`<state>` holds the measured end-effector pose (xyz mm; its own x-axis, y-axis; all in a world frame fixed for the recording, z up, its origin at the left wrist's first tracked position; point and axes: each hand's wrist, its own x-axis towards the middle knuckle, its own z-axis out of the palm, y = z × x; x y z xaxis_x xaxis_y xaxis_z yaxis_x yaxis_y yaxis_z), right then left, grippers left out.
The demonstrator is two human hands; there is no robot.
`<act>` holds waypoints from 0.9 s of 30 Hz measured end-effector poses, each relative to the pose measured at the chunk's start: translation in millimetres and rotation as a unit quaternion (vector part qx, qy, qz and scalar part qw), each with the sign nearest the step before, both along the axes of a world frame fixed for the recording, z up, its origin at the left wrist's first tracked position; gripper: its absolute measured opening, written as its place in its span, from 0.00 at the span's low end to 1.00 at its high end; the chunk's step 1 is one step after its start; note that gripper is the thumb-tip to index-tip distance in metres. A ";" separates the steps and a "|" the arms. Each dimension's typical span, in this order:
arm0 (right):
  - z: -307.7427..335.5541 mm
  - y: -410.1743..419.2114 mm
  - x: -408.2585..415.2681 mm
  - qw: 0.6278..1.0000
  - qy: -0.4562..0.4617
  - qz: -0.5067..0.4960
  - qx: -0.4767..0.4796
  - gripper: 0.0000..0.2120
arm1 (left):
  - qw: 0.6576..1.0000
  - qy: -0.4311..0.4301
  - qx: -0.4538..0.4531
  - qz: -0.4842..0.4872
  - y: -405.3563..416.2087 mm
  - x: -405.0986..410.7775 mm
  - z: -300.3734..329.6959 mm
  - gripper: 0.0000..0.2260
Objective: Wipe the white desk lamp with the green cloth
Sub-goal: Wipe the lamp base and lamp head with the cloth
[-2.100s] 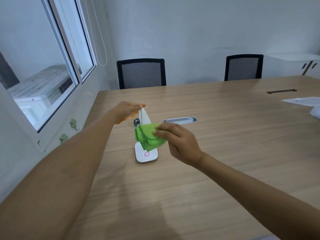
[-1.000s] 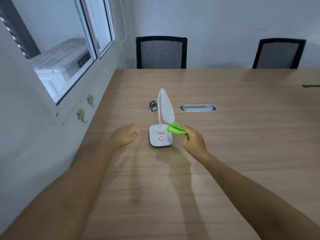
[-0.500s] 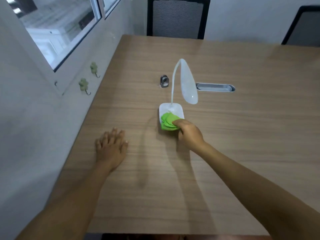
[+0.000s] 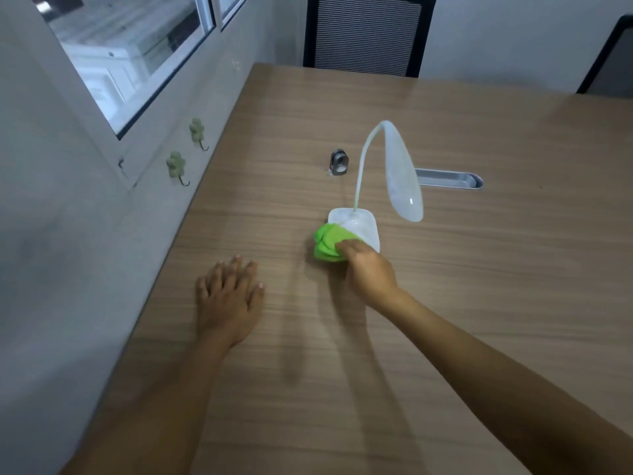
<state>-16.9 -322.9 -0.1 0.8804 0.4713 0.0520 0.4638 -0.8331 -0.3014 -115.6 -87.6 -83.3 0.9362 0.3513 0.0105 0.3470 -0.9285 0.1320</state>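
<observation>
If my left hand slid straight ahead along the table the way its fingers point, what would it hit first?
The left hand lies flat, fingers pointing away and slightly right. Straight on is bare table for a long stretch; the small metal object looks like the first thing near that line, though depth is hard to judge.

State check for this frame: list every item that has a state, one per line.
white desk lamp: upright on table, head bent over, light looks off
green cloth: bunched, pressed on lamp base's near-left corner
right hand: gripping the cloth
left hand: flat on table, empty
cable tray: open
</observation>
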 end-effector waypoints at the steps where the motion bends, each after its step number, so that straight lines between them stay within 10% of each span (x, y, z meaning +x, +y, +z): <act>1: -2.1 2.3 -6.5 1.000 -0.007 0.017 0.011 0.23 | 1.000 0.001 -0.002 0.001 -0.2 0.0 0.0 0.27; 27: 13.2 78.4 13.4 0.995 0.005 -0.059 -0.082 0.15 | 1.000 -0.015 -0.006 0.004 -1.5 -1.7 3.6 0.27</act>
